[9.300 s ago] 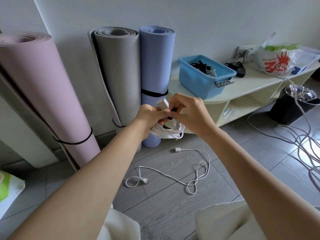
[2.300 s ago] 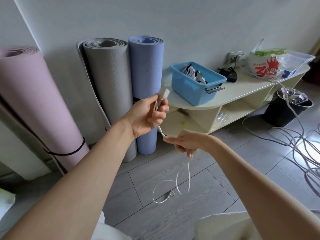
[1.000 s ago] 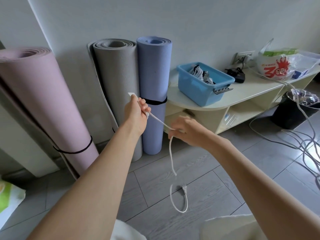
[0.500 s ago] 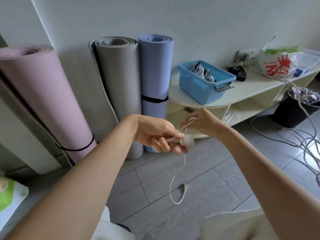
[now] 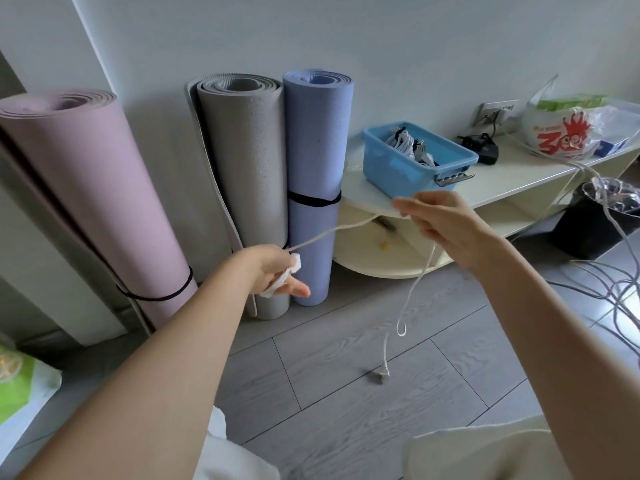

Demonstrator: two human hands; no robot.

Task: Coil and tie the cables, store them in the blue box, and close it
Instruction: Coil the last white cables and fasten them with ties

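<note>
— So, how far along would you say this is?

— Partway, I'd judge. The blue box (image 5: pixel 412 164) sits open on the low shelf unit (image 5: pixel 519 174), and there's at least one bundled white cable (image 5: pixel 403 142) lying inside it, with a dark tie round it as far as I can make out. No lid that I can spot.

— And the one in hand?

— Only just begun. The left hand (image 5: pixel 277 271) grips one end of the white cord (image 5: pixel 420 271), fingers curled round the plug with a turn or so of cord looped there, one finger poking out straight. From there the cord runs up taut to the right hand (image 5: pixel 436 220), which pinches it between thumb and fingers, then drops in a slack loop. Its far plug (image 5: pixel 381 377) hangs close to the floor; I can't tell if it touches.

— So what's left?

— Winding the rest of that cord, tying it, dropping it in the box. Then there's a tangle of grey cables (image 5: pixel 616 296) on the floor to the right, near a black bin (image 5: pixel 588 223); whether those belong to the job I can't say. And closing the box comes last.
</note>
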